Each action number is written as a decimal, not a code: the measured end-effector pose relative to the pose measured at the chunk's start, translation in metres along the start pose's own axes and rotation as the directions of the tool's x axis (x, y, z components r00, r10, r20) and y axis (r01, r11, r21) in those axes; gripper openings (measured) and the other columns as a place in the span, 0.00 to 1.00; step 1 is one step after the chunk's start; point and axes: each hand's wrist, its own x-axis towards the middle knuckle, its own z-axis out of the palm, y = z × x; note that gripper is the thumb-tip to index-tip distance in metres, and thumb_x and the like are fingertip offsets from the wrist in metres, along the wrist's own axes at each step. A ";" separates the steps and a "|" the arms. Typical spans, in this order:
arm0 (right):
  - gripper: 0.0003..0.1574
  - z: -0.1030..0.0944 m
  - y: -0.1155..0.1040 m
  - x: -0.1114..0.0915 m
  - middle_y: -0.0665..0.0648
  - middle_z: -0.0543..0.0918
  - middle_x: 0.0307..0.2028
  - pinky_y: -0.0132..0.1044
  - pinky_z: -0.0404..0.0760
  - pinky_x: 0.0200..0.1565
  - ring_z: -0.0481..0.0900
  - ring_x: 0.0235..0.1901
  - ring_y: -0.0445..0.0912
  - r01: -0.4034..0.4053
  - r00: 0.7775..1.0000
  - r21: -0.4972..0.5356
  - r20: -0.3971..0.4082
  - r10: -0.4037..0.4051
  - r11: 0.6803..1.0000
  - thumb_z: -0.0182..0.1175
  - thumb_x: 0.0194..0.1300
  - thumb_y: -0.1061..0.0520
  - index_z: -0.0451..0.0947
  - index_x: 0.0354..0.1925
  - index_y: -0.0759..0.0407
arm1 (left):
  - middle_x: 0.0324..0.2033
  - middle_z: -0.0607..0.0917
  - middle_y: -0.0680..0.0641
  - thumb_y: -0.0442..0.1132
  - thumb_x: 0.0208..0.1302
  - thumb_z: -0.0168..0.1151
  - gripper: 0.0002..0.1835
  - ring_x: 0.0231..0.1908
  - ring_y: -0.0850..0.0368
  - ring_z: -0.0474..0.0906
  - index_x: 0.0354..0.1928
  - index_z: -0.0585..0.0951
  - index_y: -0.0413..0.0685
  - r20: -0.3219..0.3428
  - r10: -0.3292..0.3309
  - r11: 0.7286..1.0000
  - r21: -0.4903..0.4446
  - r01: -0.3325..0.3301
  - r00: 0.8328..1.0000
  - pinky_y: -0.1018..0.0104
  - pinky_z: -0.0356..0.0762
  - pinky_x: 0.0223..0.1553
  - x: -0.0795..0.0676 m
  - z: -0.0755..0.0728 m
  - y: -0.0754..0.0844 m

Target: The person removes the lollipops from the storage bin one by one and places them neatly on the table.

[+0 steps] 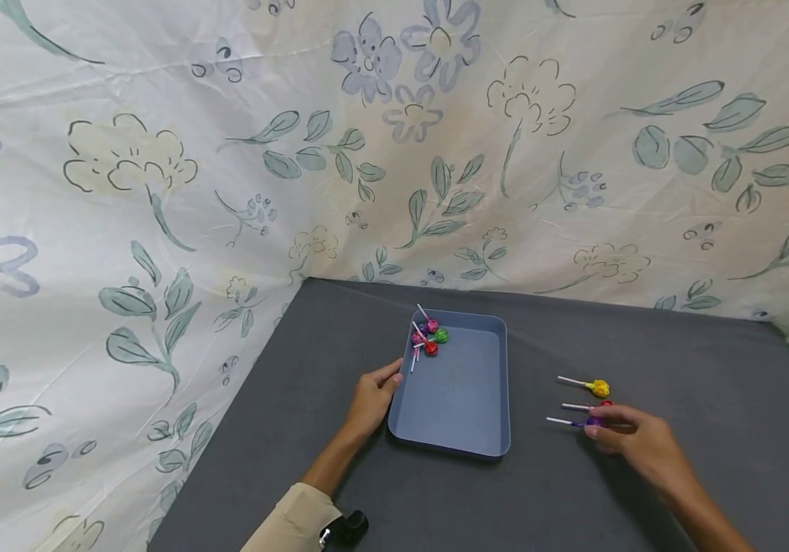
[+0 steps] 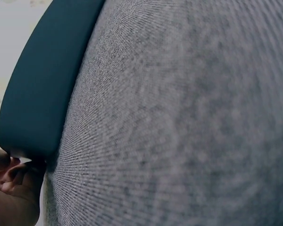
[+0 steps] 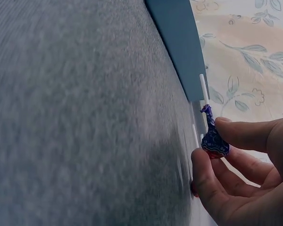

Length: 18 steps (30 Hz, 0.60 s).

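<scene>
My right hand [image 1: 636,441] pinches a purple-wrapped lollipop [image 3: 214,142] by its candy head between thumb and fingers. Its white stick points toward the tray. Right beside it lies a red lollipop [image 1: 576,406], its head partly hidden by my fingers, and a yellow lollipop [image 1: 599,388] lies just beyond. With thumb at the rim and fingers along the outer wall, my left hand [image 1: 369,399] grips the left side of a blue-grey tray [image 1: 456,441]. Inside the tray's far left corner several lollipops are bunched, among them a green one [image 1: 441,336] and a red one [image 1: 432,349].
A dark grey cloth [image 1: 532,498] covers the table under everything. Behind and to the left hangs a pale curtain [image 1: 394,192] printed with flowers and leaves, meeting the table's far edge. A black strap device [image 1: 349,529] sits at my left sleeve.
</scene>
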 end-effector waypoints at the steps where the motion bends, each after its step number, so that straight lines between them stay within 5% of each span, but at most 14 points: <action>1: 0.33 -0.001 0.001 0.001 0.67 0.88 0.53 0.32 0.88 0.39 0.90 0.36 0.41 -0.010 1.000 0.001 0.003 0.010 1.000 0.74 0.69 0.54 0.79 0.63 0.74 | 0.68 0.79 0.34 0.31 0.80 0.56 0.21 0.71 0.39 0.73 0.70 0.77 0.33 -0.001 0.000 1.000 0.000 0.000 1.000 0.43 0.73 0.71 0.000 0.000 0.000; 9: 0.35 -0.012 0.008 0.005 0.67 0.88 0.53 0.33 0.88 0.37 0.88 0.36 0.40 -0.096 0.995 -0.070 -0.005 0.095 0.993 0.74 0.69 0.51 0.79 0.64 0.72 | 0.67 0.80 0.33 0.30 0.79 0.56 0.21 0.70 0.39 0.75 0.69 0.78 0.32 -0.006 0.007 1.000 0.012 -0.007 1.000 0.44 0.76 0.68 0.002 0.001 0.000; 18: 0.38 -0.023 0.015 0.004 0.69 0.88 0.55 0.31 0.81 0.37 0.84 0.39 0.36 -0.092 0.996 -0.174 -0.009 0.092 0.981 0.74 0.67 0.43 0.81 0.63 0.69 | 0.67 0.80 0.33 0.30 0.80 0.56 0.21 0.70 0.40 0.75 0.70 0.77 0.31 -0.002 0.004 1.000 -0.009 -0.004 1.000 0.45 0.75 0.69 0.002 0.001 0.001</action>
